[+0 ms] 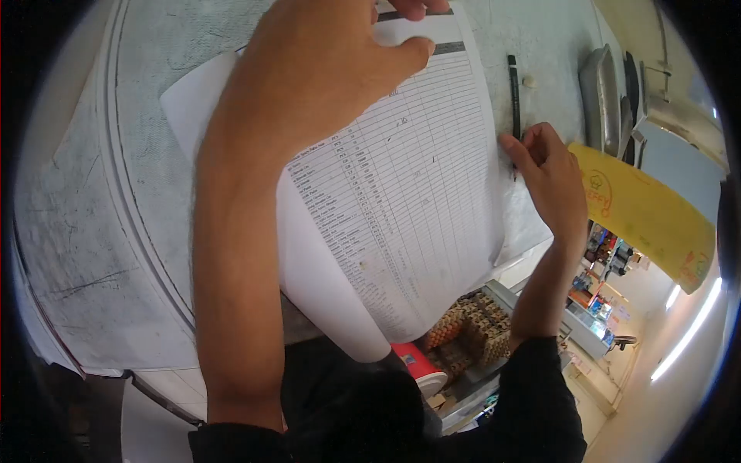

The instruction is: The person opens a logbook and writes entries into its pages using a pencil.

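Note:
A printed list on white paper (417, 201), with rows, columns and a few handwritten marks, lies on the grey-white tabletop. Its lower end curls over the table edge, and another white sheet shows beneath at the left. My left hand (347, 54) rests across the top of the list, thumb and fingers apart; some fingers are cut off by the frame's top. To the right of the paper, my right hand (548, 166) is closed, with thumb and forefinger on the lower part of a slim black pen (515, 92). The pen's tip shows just below the thumb.
A small pale round object (529, 81) sits beside the pen. Farther right are a metal tray (600, 104) and a yellow sign (648, 208). Below the table edge are stacked egg trays (486, 324) and a red container (417, 361). Stocked shelves stand beyond.

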A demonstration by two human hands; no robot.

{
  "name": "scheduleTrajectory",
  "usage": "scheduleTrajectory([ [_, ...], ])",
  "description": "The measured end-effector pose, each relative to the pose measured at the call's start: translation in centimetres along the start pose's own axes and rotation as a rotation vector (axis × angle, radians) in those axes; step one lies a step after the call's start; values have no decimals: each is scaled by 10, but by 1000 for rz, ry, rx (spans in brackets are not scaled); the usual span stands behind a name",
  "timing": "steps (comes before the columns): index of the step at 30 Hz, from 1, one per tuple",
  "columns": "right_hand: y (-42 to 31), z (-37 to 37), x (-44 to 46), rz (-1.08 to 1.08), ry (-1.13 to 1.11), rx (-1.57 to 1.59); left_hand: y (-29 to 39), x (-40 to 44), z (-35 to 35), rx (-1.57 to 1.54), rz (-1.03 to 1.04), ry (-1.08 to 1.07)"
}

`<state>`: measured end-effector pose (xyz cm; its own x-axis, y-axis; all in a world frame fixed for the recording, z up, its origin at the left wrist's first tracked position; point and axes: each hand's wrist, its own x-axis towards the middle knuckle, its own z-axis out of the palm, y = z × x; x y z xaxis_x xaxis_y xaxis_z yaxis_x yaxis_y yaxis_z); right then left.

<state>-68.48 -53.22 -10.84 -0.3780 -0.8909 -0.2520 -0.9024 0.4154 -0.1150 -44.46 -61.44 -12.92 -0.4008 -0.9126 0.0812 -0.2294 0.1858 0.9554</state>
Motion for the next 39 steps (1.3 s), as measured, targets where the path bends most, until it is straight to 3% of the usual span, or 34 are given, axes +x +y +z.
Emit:
scheduleTrajectory([
  [2, 7, 1, -1, -149, -132, 7, 0, -3, 5, -154, -101, -52],
  [4, 11, -3, 0, -137, -149, 11, 3, -4, 12, 90, 23, 65],
  [5, 22, -7, 1, -63, -128, 294, 5, -3, 11, 170, 64, 101],
  [6, 24, -9, 3, 0, -106, 574, 7, 3, -8, -131, -93, -65],
  [7, 23, -9, -2, -153, -58, 773, 6, 3, -8, -284, -168, -152],
  [8, 20, -3, -2, -153, -60, 776, 5, 3, -9, -429, -256, -229],
  [10, 5, 13, -6, -572, -41, 1180, -2, -4, 16, 25, -10, 35],
  [11, -10, 21, -9, -629, -84, 1182, -4, -6, 22, 182, 66, 130],
  [13, -30, 31, -8, -688, -128, 1182, -7, -6, 19, 104, 55, 112],
  [15, -40, 39, 1, -974, -168, 889, -4, -8, 16, 80, 52, 107],
  [19, -58, 44, -3, -732, -312, 1136, 0, -10, 18, 132, 65, 136],
  [23, -49, 48, 5, -934, -275, 1024, -4, -9, 19, 128, 67, 167],
  [25, -60, 49, -7, -626, -179, 1123, 0, -8, 15, 129, 54, 158],
  [26, -57, 48, -5, -625, -185, 1120, 1, -9, 14, 128, 48, 156],
  [29, -50, 48, 3, -931, -48, 670, 4, -10, 14, 111, 59, 168],
  [32, -54, 50, 4, -1072, 43, 547, 2, -12, 13, 70, 57, 166],
  [39, -59, 56, 6, -1072, -10, 587, 4, -12, 9, 98, 70, 166],
])
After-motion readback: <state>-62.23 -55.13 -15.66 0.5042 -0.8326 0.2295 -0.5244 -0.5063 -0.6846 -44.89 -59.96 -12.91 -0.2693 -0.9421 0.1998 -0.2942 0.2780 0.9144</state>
